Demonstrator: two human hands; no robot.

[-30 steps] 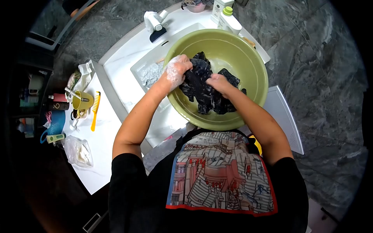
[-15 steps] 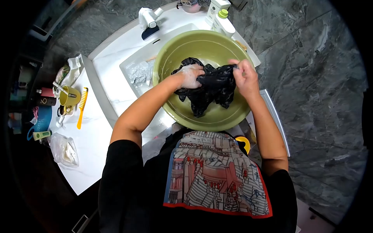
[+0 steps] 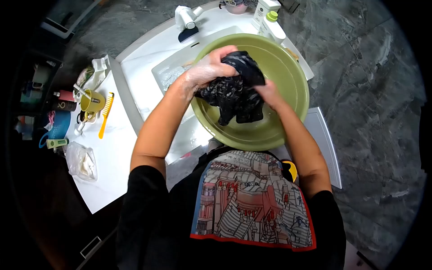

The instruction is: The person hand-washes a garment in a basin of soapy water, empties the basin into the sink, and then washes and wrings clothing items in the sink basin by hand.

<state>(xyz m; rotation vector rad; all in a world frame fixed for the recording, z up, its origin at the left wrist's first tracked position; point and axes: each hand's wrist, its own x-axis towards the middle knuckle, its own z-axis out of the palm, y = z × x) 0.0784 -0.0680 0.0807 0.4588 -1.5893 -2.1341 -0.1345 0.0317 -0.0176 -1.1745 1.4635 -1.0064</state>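
A bundled wet black cloth (image 3: pixel 234 92) hangs over the large green basin (image 3: pixel 294 90), between my two hands. My left hand (image 3: pixel 211 67), with suds on its back and wrist, grips the cloth's upper left part. At the cloth's right edge is my right hand (image 3: pixel 269 93), its fingers closed on the fabric and partly hidden behind it. Some shallow liquid shows in the bottom of the basin, which rests over the white sink (image 3: pixel 164 67).
A white faucet (image 3: pixel 185 18) and two bottles (image 3: pixel 272 29) stand behind the basin. On the left counter are a yellow cup (image 3: pixel 92 101), a yellow comb (image 3: pixel 106 114) and a plastic bag (image 3: pixel 82 162). A white panel (image 3: pixel 323 144) is at the right.
The cloth has been gathered and lifted, with my left hand higher on it. My right hand has moved inward and down from the basin's right side. The view has shifted slightly.
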